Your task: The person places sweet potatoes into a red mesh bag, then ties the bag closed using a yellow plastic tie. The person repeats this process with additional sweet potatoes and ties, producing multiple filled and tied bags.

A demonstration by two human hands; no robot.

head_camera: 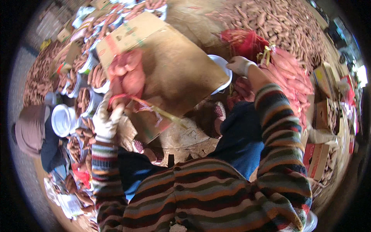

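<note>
My left hand, in a white glove, grips the gathered neck of a red mesh bag filled with sweet potatoes. A yellowish strip with purplish string sticks out to the right of that neck. The bag lies against a large flattened cardboard sheet. My right hand, also gloved, has its fingers curled at the rim of a white bucket, which the cardboard partly hides. Just right of this hand are a filled red mesh bag and a pile of pinkish filled bags.
Loose sweet potatoes form a heap at the back right. Several filled buckets line the left, near an empty white tub. A person in a brown hat is at far left. Cardboard boxes stand right.
</note>
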